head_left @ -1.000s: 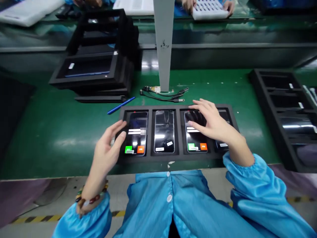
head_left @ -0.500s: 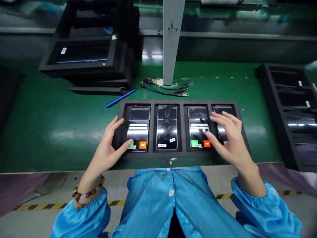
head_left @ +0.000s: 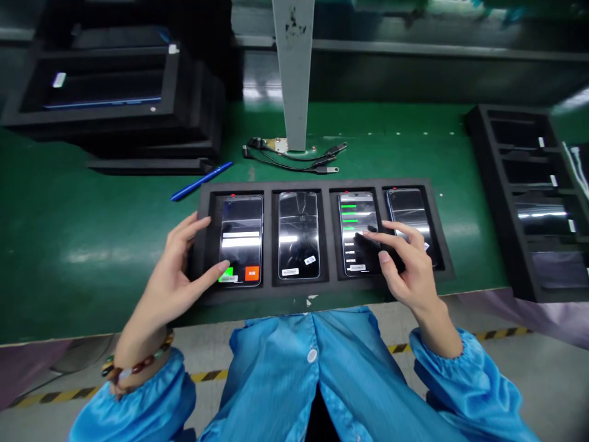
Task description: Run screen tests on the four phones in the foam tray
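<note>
A black foam tray (head_left: 299, 291) lies before me with several smartphones in its slots. My left hand (head_left: 181, 264) is open at the tray's left end, its thumb over the green button of the leftmost smartphone (head_left: 242, 218), which also shows an orange button. Beside that phone lies a dark-screened smartphone (head_left: 299, 245) with two small stickers. My right hand (head_left: 407, 261) is open, index finger extended over the third smartphone (head_left: 352, 236), whose screen lists lines of green and white text. Partly behind that hand is the rightmost smartphone (head_left: 407, 205), its screen dark.
Stacked black foam trays (head_left: 175, 116) stand at the back left, a phone in the top one. Nearby lie a blue pen (head_left: 201, 181) and short black cables (head_left: 294, 162). A grey metal post (head_left: 294, 80) rises behind them. Another loaded black tray (head_left: 492, 178) sits at the right.
My right hand has moved left, its index finger now over the third phone. That phone's screen has switched from green and orange buttons to a text list. The whole view has shifted slightly.
</note>
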Action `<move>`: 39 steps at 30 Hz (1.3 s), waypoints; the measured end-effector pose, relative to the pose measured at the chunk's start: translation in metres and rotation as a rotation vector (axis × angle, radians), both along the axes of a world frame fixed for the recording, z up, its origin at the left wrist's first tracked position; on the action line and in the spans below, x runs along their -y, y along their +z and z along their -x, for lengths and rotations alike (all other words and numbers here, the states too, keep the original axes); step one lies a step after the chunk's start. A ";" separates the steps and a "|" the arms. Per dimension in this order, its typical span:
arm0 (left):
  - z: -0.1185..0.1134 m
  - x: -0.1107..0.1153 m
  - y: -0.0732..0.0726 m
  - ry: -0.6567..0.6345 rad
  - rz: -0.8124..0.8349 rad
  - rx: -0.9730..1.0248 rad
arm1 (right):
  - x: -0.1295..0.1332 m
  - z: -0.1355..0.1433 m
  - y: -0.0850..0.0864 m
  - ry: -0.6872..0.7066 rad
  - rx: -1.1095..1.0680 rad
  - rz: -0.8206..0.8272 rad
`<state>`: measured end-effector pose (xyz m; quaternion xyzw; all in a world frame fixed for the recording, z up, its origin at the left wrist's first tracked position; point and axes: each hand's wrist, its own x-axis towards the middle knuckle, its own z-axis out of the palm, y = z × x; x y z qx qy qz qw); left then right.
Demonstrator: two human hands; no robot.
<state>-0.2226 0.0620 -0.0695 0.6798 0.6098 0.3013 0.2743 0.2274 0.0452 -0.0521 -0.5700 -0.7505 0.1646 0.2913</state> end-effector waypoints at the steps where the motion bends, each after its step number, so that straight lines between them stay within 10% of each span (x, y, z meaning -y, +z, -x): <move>1: 0.002 0.001 0.001 -0.040 0.016 -0.001 | 0.000 0.000 0.000 0.001 -0.003 0.005; 15: -0.017 -0.004 0.009 0.145 -0.123 -0.054 | 0.002 -0.003 -0.004 0.028 0.014 0.004; 39: -0.011 0.002 0.017 -0.092 -0.260 -0.157 | -0.001 0.001 -0.006 -0.061 -0.058 -0.042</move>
